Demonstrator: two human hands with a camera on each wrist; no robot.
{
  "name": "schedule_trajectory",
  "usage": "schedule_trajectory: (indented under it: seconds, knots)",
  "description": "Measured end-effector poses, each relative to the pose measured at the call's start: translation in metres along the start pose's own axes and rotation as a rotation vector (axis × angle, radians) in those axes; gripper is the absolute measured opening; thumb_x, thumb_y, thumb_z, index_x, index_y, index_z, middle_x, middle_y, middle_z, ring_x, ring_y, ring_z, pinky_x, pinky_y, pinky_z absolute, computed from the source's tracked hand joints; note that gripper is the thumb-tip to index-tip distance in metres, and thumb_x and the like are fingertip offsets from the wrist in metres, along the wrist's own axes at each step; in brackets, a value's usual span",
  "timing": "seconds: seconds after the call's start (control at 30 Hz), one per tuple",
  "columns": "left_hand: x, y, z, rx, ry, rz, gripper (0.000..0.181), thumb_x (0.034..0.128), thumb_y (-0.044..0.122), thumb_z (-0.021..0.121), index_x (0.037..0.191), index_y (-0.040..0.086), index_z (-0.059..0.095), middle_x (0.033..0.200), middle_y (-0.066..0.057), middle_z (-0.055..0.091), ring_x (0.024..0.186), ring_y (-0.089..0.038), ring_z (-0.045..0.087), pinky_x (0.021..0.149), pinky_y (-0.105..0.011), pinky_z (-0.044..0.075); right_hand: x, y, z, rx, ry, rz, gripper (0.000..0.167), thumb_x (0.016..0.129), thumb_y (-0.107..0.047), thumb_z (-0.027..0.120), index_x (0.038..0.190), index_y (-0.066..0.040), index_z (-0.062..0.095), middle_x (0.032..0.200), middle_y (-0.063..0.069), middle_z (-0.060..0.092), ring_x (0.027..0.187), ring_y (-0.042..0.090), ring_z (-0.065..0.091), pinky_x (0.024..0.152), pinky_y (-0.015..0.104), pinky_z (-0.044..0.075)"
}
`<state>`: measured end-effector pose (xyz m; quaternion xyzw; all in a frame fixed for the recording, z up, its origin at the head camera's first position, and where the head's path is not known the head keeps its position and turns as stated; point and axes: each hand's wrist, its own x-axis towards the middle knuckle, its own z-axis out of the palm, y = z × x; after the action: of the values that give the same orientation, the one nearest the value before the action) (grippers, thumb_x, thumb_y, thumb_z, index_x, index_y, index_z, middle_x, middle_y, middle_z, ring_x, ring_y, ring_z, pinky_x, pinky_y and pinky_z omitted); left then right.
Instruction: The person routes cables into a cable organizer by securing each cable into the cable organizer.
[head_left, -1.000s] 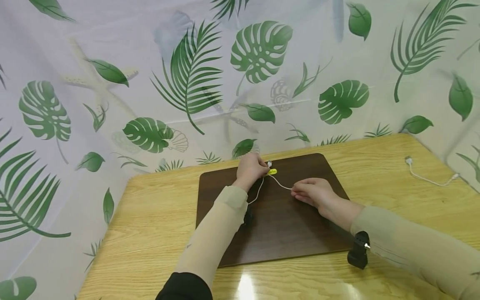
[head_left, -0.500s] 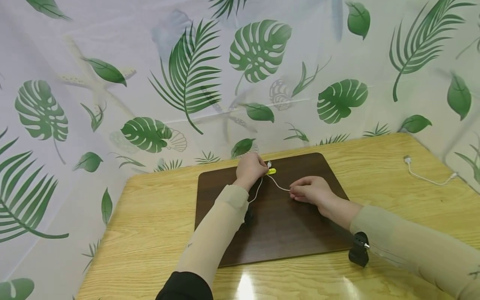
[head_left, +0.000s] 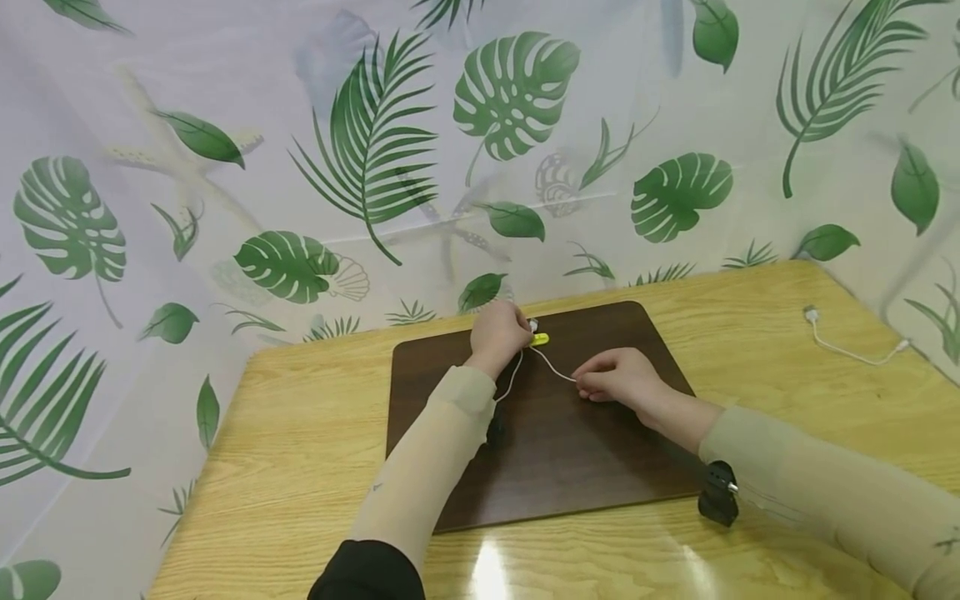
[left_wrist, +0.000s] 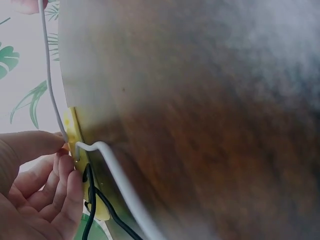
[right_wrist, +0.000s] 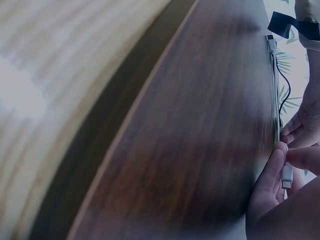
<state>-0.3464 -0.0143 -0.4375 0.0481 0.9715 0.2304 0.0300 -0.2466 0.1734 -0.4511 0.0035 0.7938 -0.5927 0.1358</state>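
Pinching with bent fingers, the left hand (head_left: 499, 335) is held at the board's (head_left: 585, 450) far edge, by the yellow clip (head_left: 541, 339). The white cord (left_wrist: 47, 55) is gripped there, and nearer the board's middle by the right hand (head_left: 618, 382). Black cord (left_wrist: 92, 197) is looped through the clip. Another cord (head_left: 851, 354) is seen right of the board.

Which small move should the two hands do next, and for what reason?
Probably the right hand should gently draw the white cable outward while the left hand steadies the yellow strip. The right hand pinches this cable close to its plug, the cable seems to pass through the strip, and the left hand sits right there. The stretch beyond the strip curves, so it may have slack.
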Motion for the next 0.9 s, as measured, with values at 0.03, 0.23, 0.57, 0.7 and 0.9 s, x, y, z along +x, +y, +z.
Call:
schedule_trajectory:
  seconds: [0.03, 0.23, 0.57, 0.7, 0.9]
  knots:
    - [0.0006, -0.0002, -0.0004, 0.004, 0.004, 0.005, 0.009, 0.0933, 0.015, 0.078, 0.086, 0.014, 0.084, 0.093, -0.001, 0.08, 0.08, -0.019, 0.07, 0.067, -0.034, 0.059, 0.0001, -0.0006, -0.0001, -0.005, -0.004, 0.002, 0.026, 0.101, -0.002, 0.065, 0.116, 0.017, 0.072, 0.086, 0.0, 0.078, 0.073, 0.001, 0.07, 0.071, 0.021, 0.062]
    - [0.0022, -0.0012, -0.0008, 0.006, 0.015, 0.033, 0.006, 0.0934, 0.015, 0.079, 0.089, 0.015, 0.083, 0.097, -0.001, 0.08, 0.086, -0.021, 0.072, 0.073, -0.035, 0.061, 0.0003, -0.0017, 0.0012, -0.062, -0.011, -0.009, 0.022, 0.101, -0.004, 0.067, 0.111, 0.015, 0.075, 0.085, 0.001, 0.078, 0.073, 0.003, 0.071, 0.072, 0.023, 0.063]
    - [0.0002, -0.0027, 0.0024, 0.008, 0.016, 0.091, 0.006, 0.0934, 0.013, 0.081, 0.089, 0.016, 0.083, 0.095, -0.001, 0.08, 0.088, -0.021, 0.073, 0.079, -0.036, 0.062, -0.0008, -0.0007, 0.0033, -0.088, -0.021, -0.03, 0.02, 0.098, -0.002, 0.07, 0.107, 0.014, 0.076, 0.085, 0.003, 0.079, 0.072, 0.005, 0.072, 0.074, 0.026, 0.064]
    - [0.0002, -0.0039, 0.0018, 0.006, 0.012, 0.107, 0.005, 0.0935, 0.013, 0.08, 0.091, 0.015, 0.083, 0.097, -0.001, 0.081, 0.09, -0.022, 0.073, 0.08, -0.036, 0.062, -0.0013, -0.0015, 0.0024, -0.075, -0.029, -0.031, 0.021, 0.099, -0.002, 0.069, 0.108, 0.015, 0.075, 0.083, 0.0, 0.078, 0.072, 0.004, 0.072, 0.074, 0.026, 0.064]
    - [0.002, -0.0056, -0.0009, -0.006, -0.012, 0.096, 0.01, 0.097, 0.016, 0.077, 0.094, 0.013, 0.086, 0.099, -0.002, 0.082, 0.09, -0.022, 0.075, 0.079, -0.036, 0.063, -0.0025, -0.0013, -0.0021, -0.071, -0.026, -0.017, 0.023, 0.101, -0.004, 0.066, 0.11, 0.016, 0.074, 0.085, 0.001, 0.078, 0.073, 0.004, 0.072, 0.073, 0.024, 0.063]
